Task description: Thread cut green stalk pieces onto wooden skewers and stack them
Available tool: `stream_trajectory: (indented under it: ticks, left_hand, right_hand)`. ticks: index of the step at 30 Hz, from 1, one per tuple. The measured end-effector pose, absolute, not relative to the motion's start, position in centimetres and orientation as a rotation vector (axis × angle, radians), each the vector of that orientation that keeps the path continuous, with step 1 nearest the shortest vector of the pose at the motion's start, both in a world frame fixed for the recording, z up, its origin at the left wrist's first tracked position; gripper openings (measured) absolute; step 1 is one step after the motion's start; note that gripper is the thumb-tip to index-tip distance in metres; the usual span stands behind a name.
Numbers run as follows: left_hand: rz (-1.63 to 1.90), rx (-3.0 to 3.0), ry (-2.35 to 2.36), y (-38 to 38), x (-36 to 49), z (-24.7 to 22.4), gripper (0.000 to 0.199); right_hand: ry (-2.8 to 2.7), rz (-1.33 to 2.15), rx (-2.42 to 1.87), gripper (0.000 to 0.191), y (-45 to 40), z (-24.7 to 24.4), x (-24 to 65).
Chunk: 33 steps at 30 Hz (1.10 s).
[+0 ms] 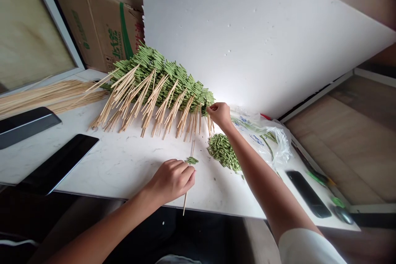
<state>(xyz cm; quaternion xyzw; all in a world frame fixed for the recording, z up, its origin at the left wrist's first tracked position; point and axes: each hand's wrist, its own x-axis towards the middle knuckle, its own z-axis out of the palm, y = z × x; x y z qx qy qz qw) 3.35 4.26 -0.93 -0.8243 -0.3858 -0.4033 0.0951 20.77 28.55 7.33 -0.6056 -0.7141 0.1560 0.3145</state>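
My left hand (175, 178) is closed round a thin wooden skewer (185, 204) near the table's front edge. A few short green bean pieces (192, 160) are threaded on it just above my fingers. My right hand (219, 112) has its fingers pinched together at the right end of a long stack of skewered green beans (167, 75); what lies between the fingertips is too small to make out. Bare skewer ends (148, 113) fan out from the stack toward me. Below my right wrist lies a pile of loose cut bean pieces (224, 152).
Long bare skewers (52, 94) lie at the left. Nearer are a black tablet (58, 164) and a dark device (27, 126). A plastic bag (278, 144) and a black phone (307, 193) are on the right. Behind stand a white board (241, 29) and a cardboard box (99, 24).
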Motion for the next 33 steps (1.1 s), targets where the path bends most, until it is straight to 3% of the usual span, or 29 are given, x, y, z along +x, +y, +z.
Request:
stream_trajectory:
  ticks: [13, 24, 33]
  left_hand:
    - [-1.187, -2.454, -1.139, 4.1, 3.4, -0.9, 0.030]
    - [-1.123, -2.484, -1.210, 4.1, 3.0, -0.2, 0.030]
    - [-0.546, -2.544, -1.923, 2.2, 2.4, 1.4, 0.040]
  right_hand:
    - [-2.031, 0.310, -1.625, 0.022, 28.5, 5.9, 19.3]
    - [-2.099, 0.176, -1.647, 0.035, 26.7, 8.4, 20.1]
    - [-1.884, 0.324, -1.547, 0.050, 16.3, 9.2, 25.1]
